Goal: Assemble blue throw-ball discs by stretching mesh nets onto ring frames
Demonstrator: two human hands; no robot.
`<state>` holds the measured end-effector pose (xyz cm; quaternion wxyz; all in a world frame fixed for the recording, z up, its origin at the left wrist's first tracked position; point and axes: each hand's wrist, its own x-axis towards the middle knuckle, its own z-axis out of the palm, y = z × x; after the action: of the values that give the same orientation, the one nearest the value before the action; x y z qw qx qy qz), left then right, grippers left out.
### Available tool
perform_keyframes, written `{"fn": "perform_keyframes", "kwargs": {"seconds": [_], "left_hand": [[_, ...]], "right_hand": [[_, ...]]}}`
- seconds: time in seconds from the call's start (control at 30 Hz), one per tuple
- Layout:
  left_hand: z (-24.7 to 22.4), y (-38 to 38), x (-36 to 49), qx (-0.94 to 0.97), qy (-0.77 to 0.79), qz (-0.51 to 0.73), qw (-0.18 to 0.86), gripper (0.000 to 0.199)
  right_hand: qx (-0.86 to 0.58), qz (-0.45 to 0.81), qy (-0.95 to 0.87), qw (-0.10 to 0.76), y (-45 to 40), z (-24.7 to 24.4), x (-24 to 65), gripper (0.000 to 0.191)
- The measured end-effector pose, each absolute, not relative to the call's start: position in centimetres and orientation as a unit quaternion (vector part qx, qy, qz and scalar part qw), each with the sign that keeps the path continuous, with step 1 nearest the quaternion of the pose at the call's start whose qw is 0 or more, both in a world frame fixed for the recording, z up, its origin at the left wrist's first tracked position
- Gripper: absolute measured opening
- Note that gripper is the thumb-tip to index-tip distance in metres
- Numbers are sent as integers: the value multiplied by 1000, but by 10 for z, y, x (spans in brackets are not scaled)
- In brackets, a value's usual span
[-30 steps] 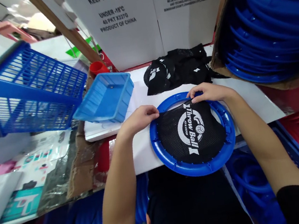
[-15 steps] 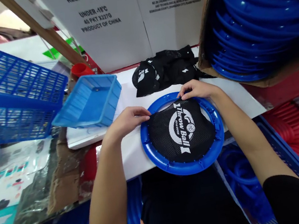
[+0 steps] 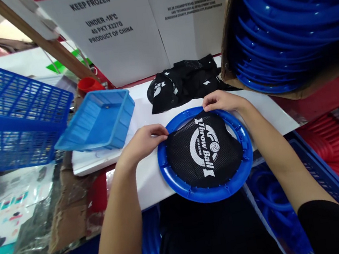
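Observation:
A blue plastic ring (image 3: 177, 183) lies at the near edge of the white table board, reaching a little past it. Across its opening spreads a black mesh net (image 3: 179, 155) printed with white "Throw Ball" lettering. The net meets the ring along the near side; gaps show at the far side and far right. My left hand (image 3: 146, 142) pinches the net's edge at the ring's left. At the far side, the fingers of my right hand (image 3: 221, 101) pinch the net's upper edge. More black mesh nets (image 3: 188, 80) lie in a loose pile behind the ring.
A light blue bin (image 3: 96, 120) and a blue basket (image 3: 12, 111) stand to the left, near a red cup (image 3: 89, 85). White cartons (image 3: 115, 59) form the back. Blue rings (image 3: 272, 51) fill a cardboard box at right; red rings (image 3: 338, 162) lie below it.
The whole view has shifted slightly. Both hands keep their pinch on the net, and the net's far edge looks drawn a little straighter between them.

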<state>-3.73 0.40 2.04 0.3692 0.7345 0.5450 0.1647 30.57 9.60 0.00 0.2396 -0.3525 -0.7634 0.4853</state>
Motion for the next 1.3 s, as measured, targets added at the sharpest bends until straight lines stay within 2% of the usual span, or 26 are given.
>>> {"fn": "perform_keyframes", "kwargs": {"seconds": [0.43,0.73,0.87,1.03,1.3], "left_hand": [[30,-7,-36,834,435,85,330,26],[34,-14,-26,837,468,48,279,25],[33,-15,-24,849,466,42,247,25],[28,-11,-28,853,469,62,220,25],[25,-5,-32,818,545,89,163,30]], "right_hand": [[-328,515,-766,202,97,-2,309,19],[-328,512,-774,180,102,-7,310,20],[-333,524,-755,210,96,-7,314,24],[-337,522,-758,199,90,-2,314,24],[-362,493,-764,208,79,2,311,14]]}}
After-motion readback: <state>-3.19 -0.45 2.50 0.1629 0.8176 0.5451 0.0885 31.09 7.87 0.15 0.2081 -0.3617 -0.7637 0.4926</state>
